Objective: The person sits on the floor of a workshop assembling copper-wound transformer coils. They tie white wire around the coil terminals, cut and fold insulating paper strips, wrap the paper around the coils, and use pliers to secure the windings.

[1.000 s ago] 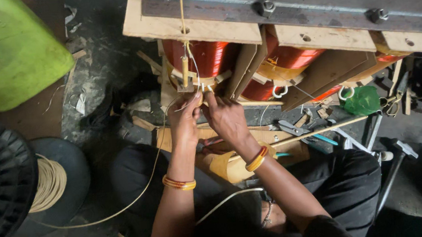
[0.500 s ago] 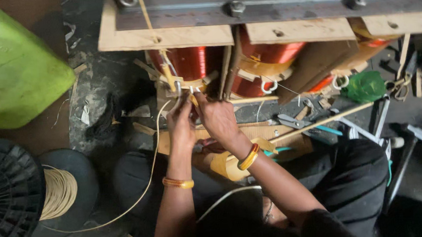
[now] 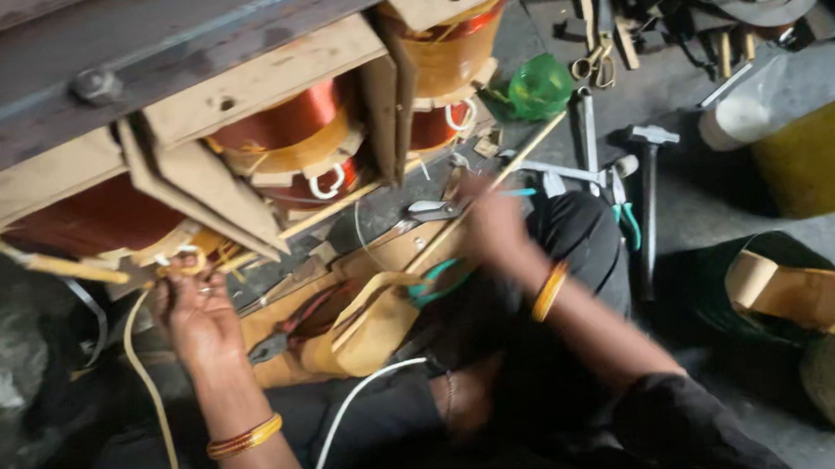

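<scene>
My left hand (image 3: 198,319) is raised to the underside of a large copper coil (image 3: 282,128). Its fingers pinch the end of a cream sleeved wire (image 3: 143,380) where it meets the winding at the left. That wire hangs down past my wrist. My right hand (image 3: 492,225) is blurred, out to the right over a wooden board (image 3: 380,259), close to grey pliers (image 3: 432,207). Whether it holds anything is unclear. Orange bangles sit on both wrists.
Wooden clamp bars (image 3: 256,76) and a steel beam (image 3: 76,55) run above the coils. A hammer (image 3: 649,196), scissors (image 3: 599,65), a green plastic piece (image 3: 540,86), a yellow container (image 3: 829,157) and a roll of brown tape (image 3: 789,292) lie at the right. A white cable (image 3: 352,408) crosses my lap.
My right hand has left the wire joint and swung right toward the tools. The left hand stays on the wire. The view has shifted right and closer.
</scene>
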Motion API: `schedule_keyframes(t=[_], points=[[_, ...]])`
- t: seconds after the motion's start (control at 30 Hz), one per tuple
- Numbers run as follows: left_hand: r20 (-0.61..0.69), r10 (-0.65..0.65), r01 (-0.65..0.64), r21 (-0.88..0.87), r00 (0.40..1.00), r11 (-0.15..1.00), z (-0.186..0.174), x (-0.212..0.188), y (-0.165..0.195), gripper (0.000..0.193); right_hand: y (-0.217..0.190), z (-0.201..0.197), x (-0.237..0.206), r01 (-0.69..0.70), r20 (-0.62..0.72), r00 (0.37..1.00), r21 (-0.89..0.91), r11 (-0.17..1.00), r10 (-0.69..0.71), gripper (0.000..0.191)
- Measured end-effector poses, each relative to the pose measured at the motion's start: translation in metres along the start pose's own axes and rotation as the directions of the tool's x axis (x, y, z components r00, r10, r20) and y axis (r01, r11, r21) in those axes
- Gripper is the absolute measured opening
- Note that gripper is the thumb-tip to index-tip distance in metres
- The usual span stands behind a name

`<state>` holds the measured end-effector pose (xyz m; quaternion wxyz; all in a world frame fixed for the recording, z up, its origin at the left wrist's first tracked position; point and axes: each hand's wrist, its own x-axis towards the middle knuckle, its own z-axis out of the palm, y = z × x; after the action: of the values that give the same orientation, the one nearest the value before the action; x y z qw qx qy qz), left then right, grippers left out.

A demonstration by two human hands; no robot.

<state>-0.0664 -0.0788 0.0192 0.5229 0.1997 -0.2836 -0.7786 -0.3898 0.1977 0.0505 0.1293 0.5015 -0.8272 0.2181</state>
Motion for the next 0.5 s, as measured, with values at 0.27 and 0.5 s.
schedule_keyframes(t=[0.27, 0.5], points=[[-0.116, 0.091, -0.085, 0.054, 0.989, 0.995, 0.006, 0.002, -0.014, 0.007, 0.205, 0.008, 0.096, -0.207, -0.033, 0.978, -0.275, 0.939, 0.206, 0.071], [0.022, 0.087, -0.086, -0.041, 0.996, 0.995, 0.004, 0.006, 0.003, 0.022, 0.184, 0.034, 0.107, -0.233, 0.186, 0.946, -0.183, 0.955, 0.266, 0.040]])
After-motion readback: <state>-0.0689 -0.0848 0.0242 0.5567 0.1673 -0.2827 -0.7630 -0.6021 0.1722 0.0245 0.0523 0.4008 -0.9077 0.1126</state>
